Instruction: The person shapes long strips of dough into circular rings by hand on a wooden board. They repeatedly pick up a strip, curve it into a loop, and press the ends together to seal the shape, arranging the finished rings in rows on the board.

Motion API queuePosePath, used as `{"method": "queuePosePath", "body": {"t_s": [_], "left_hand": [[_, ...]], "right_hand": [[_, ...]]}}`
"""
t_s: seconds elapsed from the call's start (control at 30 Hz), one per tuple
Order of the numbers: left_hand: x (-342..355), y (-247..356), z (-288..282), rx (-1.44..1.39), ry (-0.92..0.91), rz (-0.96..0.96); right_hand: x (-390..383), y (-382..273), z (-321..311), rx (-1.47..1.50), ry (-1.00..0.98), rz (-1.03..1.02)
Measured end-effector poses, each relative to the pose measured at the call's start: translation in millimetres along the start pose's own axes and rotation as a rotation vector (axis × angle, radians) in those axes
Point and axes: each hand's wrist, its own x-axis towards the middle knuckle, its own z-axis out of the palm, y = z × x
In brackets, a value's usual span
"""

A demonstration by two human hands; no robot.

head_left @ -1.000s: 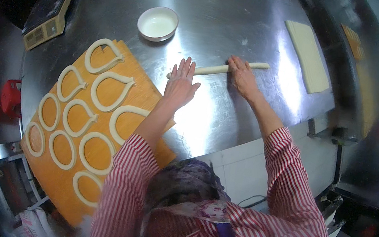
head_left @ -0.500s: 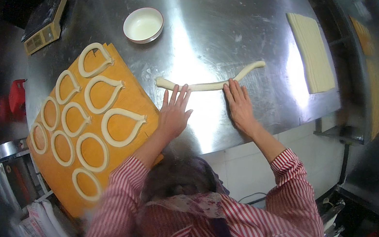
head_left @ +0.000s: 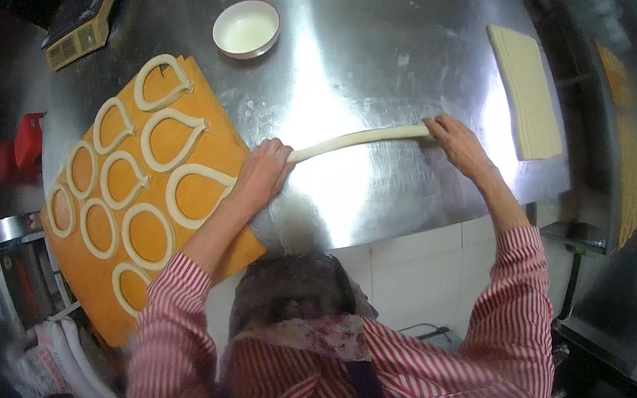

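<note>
A long, pale dough strip stretches between my two hands over the shiny metal table. My left hand is closed round its left end, beside the corner of the orange board. At the other end, my right hand pinches the dough between thumb and fingers. Several dough loops lie on the orange board at the left, some with pinched, pointed ends. My left forearm covers part of the nearest loops.
A white bowl with pale contents stands beyond the board. Sliced dough strips lie side by side at the right of the table. A scale sits at the far left, and a red object is beside the board.
Both hands went from lying flat on the dough to gripping its ends. My right hand moved right and my left hand slightly left, and the strip is now straighter.
</note>
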Motion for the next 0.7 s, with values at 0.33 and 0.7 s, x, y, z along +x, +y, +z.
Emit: {"method": "queuePosePath", "body": {"t_s": [0.33,0.7], "left_hand": [[-96,49,65,-0.183,0.112,-0.135],[-134,34,80,-0.294,0.412,-0.083]], "right_hand": [[-110,-20,41,0.023,0.027,0.089],[-22,-268,92,0.498,0.219,-0.112]]}}
